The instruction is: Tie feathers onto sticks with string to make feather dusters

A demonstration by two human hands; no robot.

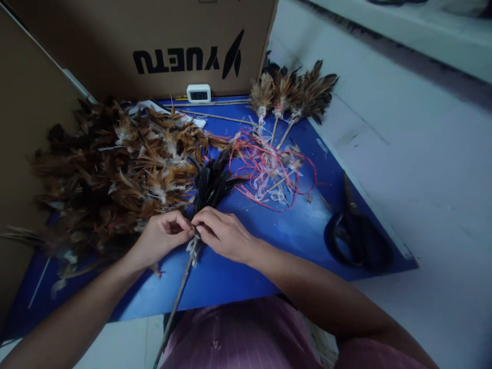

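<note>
A feather duster (212, 187) with glossy black feathers lies in front of me, its thin wooden stick (177, 300) slanting down past the table's near edge. My left hand (163, 237) pinches at the base of the feathers with thumb and forefinger. From the other side my right hand (226, 237) is closed in a pinch at the same spot, the fingertips of both hands almost touching. Whitish binding strips (193, 248) hang around the stick just below the fingers. Whatever fine piece sits between the fingertips is too small to make out.
Brown feather bunches (126, 164) cover the blue table's (246, 277) left. Pink string (277, 169) lies tangled right of centre. Dusters (295, 95) rest at the back right, black scissors (355, 230) at the right edge. A small white clock (199, 93) stands before a cardboard box (172, 31).
</note>
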